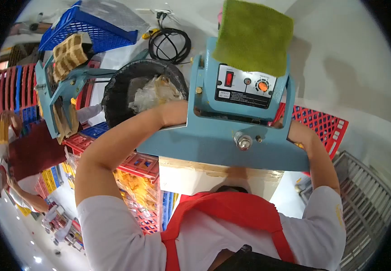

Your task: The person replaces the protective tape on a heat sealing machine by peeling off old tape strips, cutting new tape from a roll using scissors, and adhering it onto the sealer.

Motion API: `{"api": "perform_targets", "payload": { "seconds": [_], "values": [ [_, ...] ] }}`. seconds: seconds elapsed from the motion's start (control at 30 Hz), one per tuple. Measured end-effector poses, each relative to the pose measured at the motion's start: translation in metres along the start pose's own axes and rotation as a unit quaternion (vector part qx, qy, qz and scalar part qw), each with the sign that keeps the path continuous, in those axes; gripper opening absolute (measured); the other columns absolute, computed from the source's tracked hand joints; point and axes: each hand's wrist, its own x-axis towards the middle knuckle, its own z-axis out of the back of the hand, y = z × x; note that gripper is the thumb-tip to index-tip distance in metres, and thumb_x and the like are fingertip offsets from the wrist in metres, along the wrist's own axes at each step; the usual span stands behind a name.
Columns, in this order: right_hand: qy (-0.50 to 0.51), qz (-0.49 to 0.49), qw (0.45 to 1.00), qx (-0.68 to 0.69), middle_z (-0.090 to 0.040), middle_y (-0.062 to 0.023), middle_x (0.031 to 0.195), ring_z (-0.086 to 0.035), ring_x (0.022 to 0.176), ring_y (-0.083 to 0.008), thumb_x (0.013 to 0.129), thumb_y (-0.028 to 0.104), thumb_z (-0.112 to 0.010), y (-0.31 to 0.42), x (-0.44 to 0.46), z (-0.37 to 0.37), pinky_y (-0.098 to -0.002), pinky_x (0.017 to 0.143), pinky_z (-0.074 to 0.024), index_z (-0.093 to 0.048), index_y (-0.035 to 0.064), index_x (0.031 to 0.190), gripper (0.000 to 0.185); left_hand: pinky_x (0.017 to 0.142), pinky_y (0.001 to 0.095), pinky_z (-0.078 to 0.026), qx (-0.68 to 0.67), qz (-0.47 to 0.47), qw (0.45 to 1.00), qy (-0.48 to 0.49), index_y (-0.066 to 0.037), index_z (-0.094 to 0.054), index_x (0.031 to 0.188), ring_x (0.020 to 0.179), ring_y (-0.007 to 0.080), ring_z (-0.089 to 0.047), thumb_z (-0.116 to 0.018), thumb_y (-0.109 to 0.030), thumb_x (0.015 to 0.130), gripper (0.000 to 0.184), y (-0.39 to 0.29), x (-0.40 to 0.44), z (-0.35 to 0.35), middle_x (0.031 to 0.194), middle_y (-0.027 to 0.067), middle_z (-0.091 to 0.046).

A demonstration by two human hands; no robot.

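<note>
A light-blue sealing machine [173,147] with a red switch and an orange dial on its control panel [244,86] stands right in front of me. A green cloth [256,38] is draped over its top. My left hand [177,113] reaches in behind the machine's left side, near a black-lined bin [118,97] holding crumpled clear plastic [155,95]. Around the right side goes my right hand [298,132], with a small yellow-orange patch just below it. The machine body hides the fingers of both hands, and whatever they touch.
Another blue machine [53,97] with a checked cloth [71,56] stands at left. Red crates [315,122] and a metal rack [362,198] are at right. Bagged orange goods [136,189] sit below my left arm. A coiled black cable [170,45] lies behind. Other people [23,192] are at far left.
</note>
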Motion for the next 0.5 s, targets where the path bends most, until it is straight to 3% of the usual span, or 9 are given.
{"api": "perform_targets", "payload": {
  "seconds": [0.1,0.17,0.2,0.27,0.33,0.37,0.4,0.47,0.5],
  "values": [
    [-0.050,-0.028,0.995,0.077,-0.060,-0.0075,0.072,-0.051,0.059,-0.0117,0.071,0.019,-0.054,0.004,-0.008,-0.005,-0.0276,0.057,-0.0410,-0.060,0.0003,0.086,0.025,0.070,0.0370,-0.043,-0.038,0.058,0.997,-0.017,-0.007,-0.059,0.088,0.080,0.0319,-0.054,-0.047,-0.029,0.073,0.029,0.005,-0.003,-0.002,0.087,0.0151,-0.058],
    [-0.072,-0.055,0.995,0.029,-0.059,-0.0098,0.080,-0.052,0.068,-0.0136,0.072,0.021,-0.053,0.017,-0.020,-0.007,-0.0275,0.063,-0.0420,-0.057,-0.0010,0.092,0.030,0.069,0.0385,-0.043,0.188,0.036,0.982,-0.011,-0.008,-0.059,0.085,0.079,0.0324,-0.054,-0.052,-0.026,0.071,0.024,0.008,-0.006,0.000,0.084,0.0145,-0.058],
    [-0.078,-0.047,0.996,0.015,-0.059,-0.0098,0.080,-0.052,0.068,-0.0136,0.072,0.021,-0.053,0.002,-0.017,-0.008,-0.0275,0.063,-0.0420,-0.057,-0.0010,0.092,0.030,0.069,0.0385,-0.043,0.192,0.041,0.980,-0.027,-0.008,-0.059,0.085,0.079,0.0324,-0.054,-0.052,-0.026,0.071,0.024,-0.001,-0.015,0.009,0.084,0.0145,-0.058],
    [-0.113,0.112,0.981,-0.112,-0.057,-0.0119,0.090,-0.052,0.081,-0.0167,0.076,0.024,-0.050,-0.038,0.008,-0.003,-0.0284,0.071,-0.0415,-0.054,-0.0010,0.099,0.034,0.068,0.0392,-0.043,0.186,0.113,0.973,-0.077,-0.009,-0.059,0.082,0.077,0.0319,-0.055,-0.056,-0.023,0.069,0.020,-0.017,-0.045,0.029,0.081,0.0141,-0.058],
    [-0.134,0.066,0.989,0.004,-0.054,-0.0122,0.098,-0.049,0.090,-0.0211,0.080,0.030,-0.044,-0.021,-0.006,-0.006,-0.0308,0.077,-0.0395,-0.052,-0.0005,0.103,0.039,0.068,0.0352,-0.043,0.170,0.099,0.948,-0.252,-0.006,-0.056,0.091,0.078,0.0270,-0.055,-0.056,-0.021,0.073,0.024,-0.002,-0.089,0.037,0.087,0.0122,-0.058],
    [-0.159,0.064,0.984,0.040,-0.054,-0.0115,0.097,-0.049,0.090,-0.0223,0.081,0.031,-0.042,-0.033,-0.002,-0.004,-0.0324,0.077,-0.0394,-0.052,-0.0005,0.104,0.040,0.069,0.0321,-0.043,0.131,0.032,0.907,-0.400,-0.007,-0.055,0.095,0.077,0.0224,-0.055,-0.055,-0.023,0.076,0.025,-0.021,-0.137,0.031,0.088,0.0098,-0.058],
    [-0.166,0.061,0.982,0.064,-0.054,-0.0114,0.097,-0.049,0.090,-0.0221,0.081,0.031,-0.042,-0.038,0.001,0.000,-0.0323,0.077,-0.0395,-0.052,-0.0005,0.104,0.040,0.070,0.0286,-0.043,0.081,0.074,0.866,-0.487,-0.007,-0.055,0.097,0.078,0.0158,-0.054,-0.052,-0.022,0.079,0.024,-0.030,-0.182,0.019,0.087,0.0065,-0.058],
    [-0.160,0.050,0.982,0.091,-0.054,-0.0110,0.096,-0.049,0.089,-0.0216,0.081,0.030,-0.042,-0.039,0.002,0.001,-0.0321,0.076,-0.0397,-0.052,-0.0005,0.104,0.040,0.073,0.0250,-0.041,-0.026,0.182,0.820,-0.542,-0.006,-0.054,0.098,0.078,0.0114,-0.052,-0.052,-0.019,0.080,0.023,-0.068,-0.294,-0.019,0.087,0.0032,-0.057],
    [-0.154,0.043,0.982,0.099,-0.054,-0.0108,0.095,-0.049,0.088,-0.0214,0.081,0.030,-0.042,-0.040,0.002,0.005,-0.0320,0.075,-0.0398,-0.051,-0.0005,0.104,0.040,0.073,0.0243,-0.041,0.015,0.225,0.783,-0.580,-0.005,-0.054,0.098,0.078,0.0108,-0.051,-0.051,-0.019,0.080,0.023,-0.072,-0.343,-0.050,0.086,0.0023,-0.057]
  ]
}}
